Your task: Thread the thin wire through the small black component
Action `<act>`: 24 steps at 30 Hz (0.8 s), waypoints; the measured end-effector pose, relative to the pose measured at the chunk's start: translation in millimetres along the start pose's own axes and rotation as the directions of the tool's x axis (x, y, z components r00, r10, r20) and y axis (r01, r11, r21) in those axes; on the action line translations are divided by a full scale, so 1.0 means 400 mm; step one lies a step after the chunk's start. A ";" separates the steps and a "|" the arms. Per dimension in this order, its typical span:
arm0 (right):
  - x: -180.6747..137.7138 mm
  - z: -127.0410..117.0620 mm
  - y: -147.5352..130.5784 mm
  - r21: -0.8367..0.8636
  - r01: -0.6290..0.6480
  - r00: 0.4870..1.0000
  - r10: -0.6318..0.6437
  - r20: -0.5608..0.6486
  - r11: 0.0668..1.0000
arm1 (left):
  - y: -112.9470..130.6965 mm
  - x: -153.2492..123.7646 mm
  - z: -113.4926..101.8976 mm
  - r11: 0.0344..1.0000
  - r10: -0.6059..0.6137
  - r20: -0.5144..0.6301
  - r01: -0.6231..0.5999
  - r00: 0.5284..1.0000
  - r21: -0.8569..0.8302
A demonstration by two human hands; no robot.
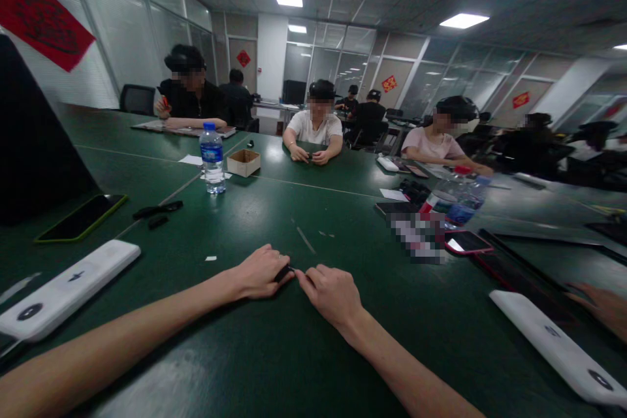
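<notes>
Both my hands meet low over the green table, near the middle of the head view. My left hand (pixel 264 272) is closed around a small black object (pixel 283 273) whose kind I cannot make out; most of it is hidden by the fingers. A thin light tip seems to stick out of it toward the right. At that tip, my right hand (pixel 333 294) is closed, thumb and forefinger pinched together. Whatever sits between those fingertips is too small to name. A white paper scrap (pixel 210 258) lies left of my left hand.
A white power bank (pixel 73 287) and a green-edged phone (pixel 81 217) lie left, near black pieces (pixel 157 210). Beyond stand a water bottle (pixel 212 160) and an open box (pixel 243 163). Bottles (pixel 463 199), a phone (pixel 467 242) and another power bank (pixel 558 346) are right. Several people sit around.
</notes>
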State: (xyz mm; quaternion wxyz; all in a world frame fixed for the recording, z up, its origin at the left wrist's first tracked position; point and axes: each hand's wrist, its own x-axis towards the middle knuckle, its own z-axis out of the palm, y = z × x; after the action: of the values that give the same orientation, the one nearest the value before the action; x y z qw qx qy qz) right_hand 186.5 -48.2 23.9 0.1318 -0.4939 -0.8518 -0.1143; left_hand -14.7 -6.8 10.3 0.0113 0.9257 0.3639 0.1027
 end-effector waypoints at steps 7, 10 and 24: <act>0.001 -0.001 -0.001 -0.008 0.014 1.000 -0.014 -0.008 1.000 | 0.000 -0.001 0.006 1.000 0.002 -0.013 -0.002 1.000 0.013; 0.000 0.000 0.001 0.005 0.028 1.000 -0.028 -0.010 1.000 | 0.000 -0.002 0.006 1.000 0.009 -0.026 -0.008 1.000 0.008; -0.001 0.006 0.003 0.003 0.026 0.999 -0.026 -0.034 1.000 | 0.001 -0.006 0.003 1.000 0.004 -0.029 -0.004 1.000 -0.010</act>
State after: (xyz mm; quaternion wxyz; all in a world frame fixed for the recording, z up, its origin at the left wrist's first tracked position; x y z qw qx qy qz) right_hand 187.6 -47.1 21.5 0.1457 -0.4807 -0.8559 -0.1229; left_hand -15.8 -8.7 8.6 0.0106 0.9248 0.3616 0.1182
